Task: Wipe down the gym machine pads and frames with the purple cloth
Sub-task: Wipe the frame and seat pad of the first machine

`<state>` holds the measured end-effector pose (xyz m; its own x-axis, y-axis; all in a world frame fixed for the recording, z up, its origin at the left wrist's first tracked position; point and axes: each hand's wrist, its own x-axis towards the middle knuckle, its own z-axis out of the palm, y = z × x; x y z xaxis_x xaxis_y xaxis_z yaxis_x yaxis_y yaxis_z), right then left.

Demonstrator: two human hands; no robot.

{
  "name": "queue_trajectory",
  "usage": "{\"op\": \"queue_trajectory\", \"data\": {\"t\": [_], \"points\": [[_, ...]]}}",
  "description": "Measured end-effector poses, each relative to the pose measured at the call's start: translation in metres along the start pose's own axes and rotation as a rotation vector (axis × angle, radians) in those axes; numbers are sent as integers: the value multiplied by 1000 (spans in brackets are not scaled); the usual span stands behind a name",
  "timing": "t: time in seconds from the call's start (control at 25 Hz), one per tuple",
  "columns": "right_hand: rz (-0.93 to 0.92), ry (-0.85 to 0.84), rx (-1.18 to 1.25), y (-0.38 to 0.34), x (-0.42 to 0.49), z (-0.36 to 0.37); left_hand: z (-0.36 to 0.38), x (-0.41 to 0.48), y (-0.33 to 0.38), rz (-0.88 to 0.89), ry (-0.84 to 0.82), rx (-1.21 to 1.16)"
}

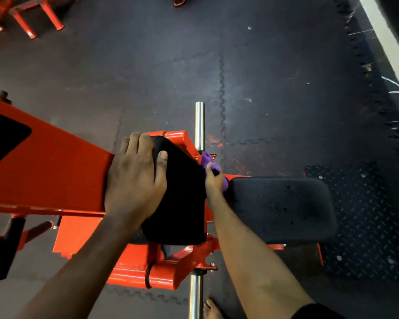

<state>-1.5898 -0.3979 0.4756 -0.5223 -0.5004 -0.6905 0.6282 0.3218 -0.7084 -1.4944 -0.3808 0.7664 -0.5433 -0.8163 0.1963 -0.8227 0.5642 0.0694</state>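
Note:
An orange gym machine frame (55, 176) fills the left and centre of the view. My left hand (135, 178) lies flat on top of its black upright pad (182, 199), fingers curled over the pad's far edge. My right hand (213, 183) reaches down into the gap between that pad and the black seat pad (283, 208), gripping the bunched purple cloth (209, 161) against the frame there. Most of the cloth is hidden by my fingers and the pad.
Steel weight pegs stick out at the far side (199, 125) and near side (195, 295) of the frame. A black diamond-plate footplate (364, 217) lies to the right. A black handle (8, 247) juts out at lower left. More orange equipment (23, 14) stands far left. My bare foot (211, 309) rests on the rubber floor.

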Motion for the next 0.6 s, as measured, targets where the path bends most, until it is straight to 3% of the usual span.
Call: {"op": "queue_trajectory", "data": {"t": [0.32, 0.6], "points": [[374, -241, 115, 92, -104, -84, -1, -2, 4, -9, -20, -4], [68, -106, -7, -28, -21, -6, -2, -1, 2, -11, -33, -20]]}}
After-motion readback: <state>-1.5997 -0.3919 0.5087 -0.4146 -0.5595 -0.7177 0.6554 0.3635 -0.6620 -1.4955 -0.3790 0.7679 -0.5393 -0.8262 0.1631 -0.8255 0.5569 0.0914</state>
